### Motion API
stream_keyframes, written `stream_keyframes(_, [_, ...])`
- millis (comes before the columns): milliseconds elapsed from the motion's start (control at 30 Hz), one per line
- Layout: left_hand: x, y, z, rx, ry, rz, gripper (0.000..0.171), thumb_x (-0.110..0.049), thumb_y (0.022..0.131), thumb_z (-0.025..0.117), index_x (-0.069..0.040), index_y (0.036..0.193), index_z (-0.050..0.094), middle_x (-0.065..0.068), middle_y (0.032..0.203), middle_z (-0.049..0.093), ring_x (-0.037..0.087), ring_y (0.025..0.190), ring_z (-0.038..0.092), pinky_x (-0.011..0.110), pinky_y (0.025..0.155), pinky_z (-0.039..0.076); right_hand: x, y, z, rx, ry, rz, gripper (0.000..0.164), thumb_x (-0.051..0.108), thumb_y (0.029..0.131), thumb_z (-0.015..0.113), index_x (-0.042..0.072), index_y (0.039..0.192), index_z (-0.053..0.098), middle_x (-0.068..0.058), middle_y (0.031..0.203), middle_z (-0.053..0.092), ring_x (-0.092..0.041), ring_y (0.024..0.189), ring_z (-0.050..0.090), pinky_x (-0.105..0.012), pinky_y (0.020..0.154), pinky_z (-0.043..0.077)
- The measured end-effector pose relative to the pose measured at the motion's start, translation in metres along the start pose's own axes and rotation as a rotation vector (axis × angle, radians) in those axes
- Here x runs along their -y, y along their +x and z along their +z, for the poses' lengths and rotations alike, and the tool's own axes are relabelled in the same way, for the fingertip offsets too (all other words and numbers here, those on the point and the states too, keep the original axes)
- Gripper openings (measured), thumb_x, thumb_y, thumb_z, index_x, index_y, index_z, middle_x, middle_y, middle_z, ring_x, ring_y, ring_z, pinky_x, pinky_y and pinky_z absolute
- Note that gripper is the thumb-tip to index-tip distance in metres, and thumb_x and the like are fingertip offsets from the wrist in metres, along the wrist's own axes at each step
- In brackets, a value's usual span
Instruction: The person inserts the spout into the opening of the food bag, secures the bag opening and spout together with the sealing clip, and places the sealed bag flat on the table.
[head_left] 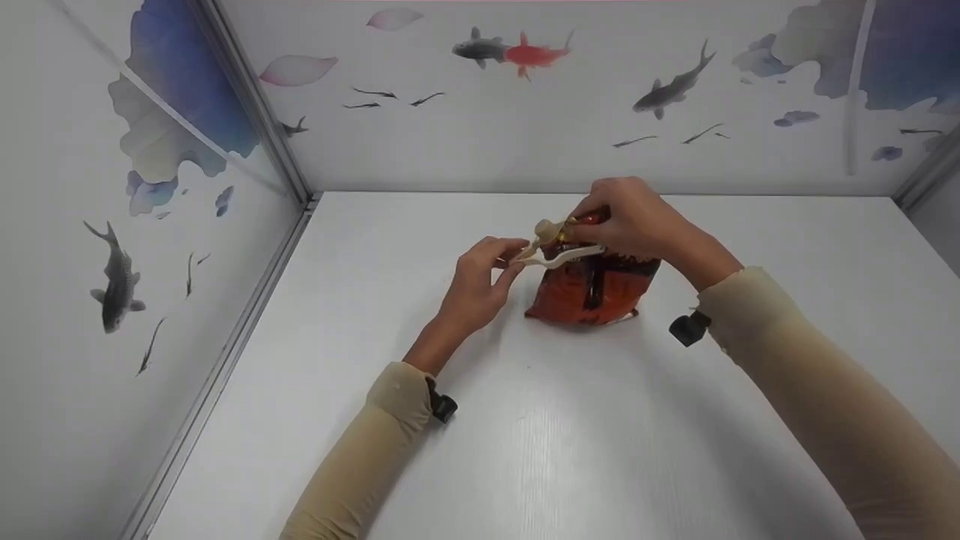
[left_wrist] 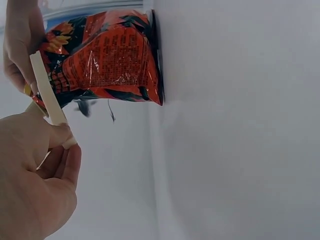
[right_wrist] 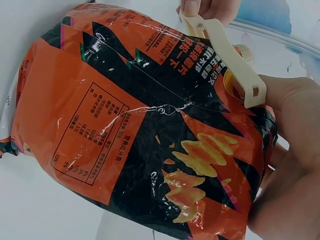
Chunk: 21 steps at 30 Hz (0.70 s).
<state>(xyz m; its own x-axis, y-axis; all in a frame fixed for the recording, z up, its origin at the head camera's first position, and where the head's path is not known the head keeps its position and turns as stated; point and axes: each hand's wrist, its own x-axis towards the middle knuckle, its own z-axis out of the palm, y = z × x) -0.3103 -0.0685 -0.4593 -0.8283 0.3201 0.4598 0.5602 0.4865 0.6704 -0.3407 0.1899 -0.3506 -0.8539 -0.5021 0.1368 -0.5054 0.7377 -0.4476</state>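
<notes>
An orange and black chip bag (head_left: 596,289), printed with wavy chips, stands upright on the white table. My right hand (head_left: 637,217) grips its gathered top. My left hand (head_left: 480,277) pinches one end of a cream plastic bag clip (left_wrist: 47,90) between thumb and fingers. The clip's two arms are spread apart. One arm (right_wrist: 242,72), with a slot at its tip, crosses the near face of the bag's neck. The other, with a round cap (head_left: 547,229), lies toward the bag's far side, partly hidden by the bag in the right wrist view.
The white table (head_left: 450,450) runs back to a wall (head_left: 525,150) painted with fish and petals. A metal frame post (head_left: 262,112) marks the left corner, where a second painted wall rises. Both sleeves carry small black wrist cameras (head_left: 688,328).
</notes>
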Motion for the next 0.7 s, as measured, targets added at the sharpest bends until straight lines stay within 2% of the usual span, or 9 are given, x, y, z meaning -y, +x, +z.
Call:
stream_keyframes(433, [-0.0040,0.0070,0.0054,0.016,-0.034,-0.008,0.029,-0.012,0.108,0.067,-0.008,0.136,0.072,0.008,0.122,0.072,0.015,0.113,0.069,0.025,0.101,0.060,0.0020,0.0021,-0.0027,0.039,-0.026,0.031,0.017,0.028,0.100,0.079,0.017,0.109,0.087,-0.006,0.094,0.067,-0.023,0.091,0.055,-0.037,0.072,0.052])
stream_keyframes(700, [-0.0025,0.0066,0.0053,0.007,-0.060,-0.021,0.029,-0.012,0.108,0.067,-0.008,0.136,0.072,0.007,0.119,0.072,0.013,0.112,0.070,0.022,0.101,0.059,0.0035,0.0029,-0.0052,0.059,-0.027,0.037,0.016,0.028,0.101,0.078,0.017,0.108,0.087,-0.006,0.101,0.066,-0.022,0.096,0.054,-0.037,0.076,0.053])
